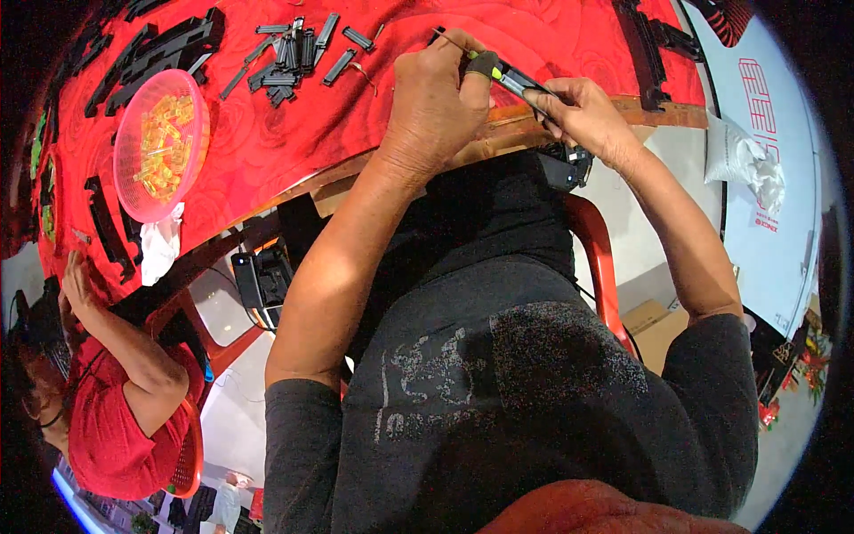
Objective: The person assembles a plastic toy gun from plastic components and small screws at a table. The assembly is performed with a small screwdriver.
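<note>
My right hand [583, 116] is closed round a slim cutter knife [514, 82] with a grey and yellow-green handle, its front end pointing left at my other hand. Above the table's near edge, my left hand [438, 102] has its fingers bent together, with a dark cover on the thumb. A small black piece [436, 36] peeks out past those fingers; most of it is hidden. Left of my hands, a pile of small black plastic parts [298, 55] lies on the red cloth [267, 151].
A pink basket [124, 169] of yellow-orange pieces stands left, beside long black strips [160, 58]. More black strips [642, 53] lie at right, near a white panel [756, 116]. At left sits a person in red [133, 418], one arm on the table. A red chair [596, 249] is behind me.
</note>
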A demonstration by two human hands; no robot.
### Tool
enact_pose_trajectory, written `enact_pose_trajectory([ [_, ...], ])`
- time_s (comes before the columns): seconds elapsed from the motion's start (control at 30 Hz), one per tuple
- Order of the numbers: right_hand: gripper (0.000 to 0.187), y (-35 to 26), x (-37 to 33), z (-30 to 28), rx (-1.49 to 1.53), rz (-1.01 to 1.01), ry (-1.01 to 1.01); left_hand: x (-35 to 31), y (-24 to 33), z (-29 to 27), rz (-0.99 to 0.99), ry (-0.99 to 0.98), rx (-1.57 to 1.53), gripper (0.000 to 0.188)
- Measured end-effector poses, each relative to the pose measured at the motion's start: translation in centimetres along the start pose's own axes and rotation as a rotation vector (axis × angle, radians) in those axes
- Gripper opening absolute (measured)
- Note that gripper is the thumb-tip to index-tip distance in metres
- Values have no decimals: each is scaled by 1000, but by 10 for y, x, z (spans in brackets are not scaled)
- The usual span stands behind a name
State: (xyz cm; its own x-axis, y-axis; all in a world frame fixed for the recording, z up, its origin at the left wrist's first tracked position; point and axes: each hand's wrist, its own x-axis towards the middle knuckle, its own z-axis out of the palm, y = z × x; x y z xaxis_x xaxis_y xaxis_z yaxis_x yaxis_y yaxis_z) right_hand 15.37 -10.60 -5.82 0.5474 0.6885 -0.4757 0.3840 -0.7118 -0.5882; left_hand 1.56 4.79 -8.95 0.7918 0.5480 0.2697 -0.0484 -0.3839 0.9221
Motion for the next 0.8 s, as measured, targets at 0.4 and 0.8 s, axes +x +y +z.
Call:
enact_pose_trajectory([
  [0.4,34,-4,-1,-1,-19,6,0,0,-2,5,17,116,-144,7],
  [0.8,33,-3,-2,0,-2,-12,14,-2,1,1,37,15,36,12],
])
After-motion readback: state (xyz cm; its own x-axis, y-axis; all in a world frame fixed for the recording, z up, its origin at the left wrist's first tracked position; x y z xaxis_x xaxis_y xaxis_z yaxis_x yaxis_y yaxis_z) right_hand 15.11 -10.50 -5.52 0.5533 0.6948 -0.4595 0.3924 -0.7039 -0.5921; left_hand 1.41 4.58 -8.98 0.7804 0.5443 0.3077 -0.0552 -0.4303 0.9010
